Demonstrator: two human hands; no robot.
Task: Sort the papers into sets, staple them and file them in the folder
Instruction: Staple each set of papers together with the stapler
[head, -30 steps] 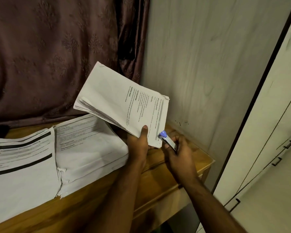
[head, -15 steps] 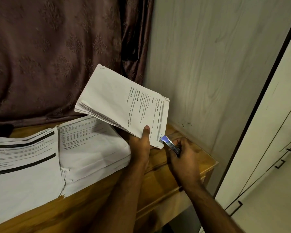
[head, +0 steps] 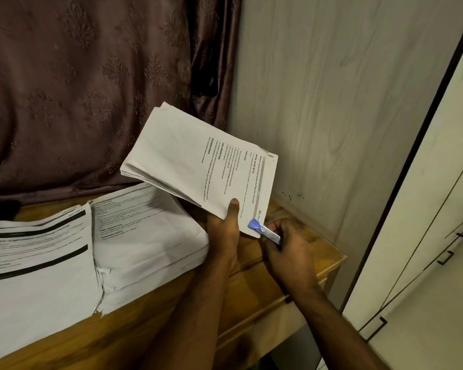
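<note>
Left hand (head: pixel 223 231) gripping paper set (head: pixel 198 166), right hand (head: pixel 286 252) around stapler (head: pixel 265 231), its lower half hidden behind the corner.

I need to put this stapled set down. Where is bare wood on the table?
Bare wood on the wooden table lies right of the middle paper stack, under both hands, and along the front edge. The left is crowded by the black-barred paper stack.

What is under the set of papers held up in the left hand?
Under the held set show the wooden table, the edge of a paper stack and the left hand gripping it. The fingers beneath it are hidden.
</note>
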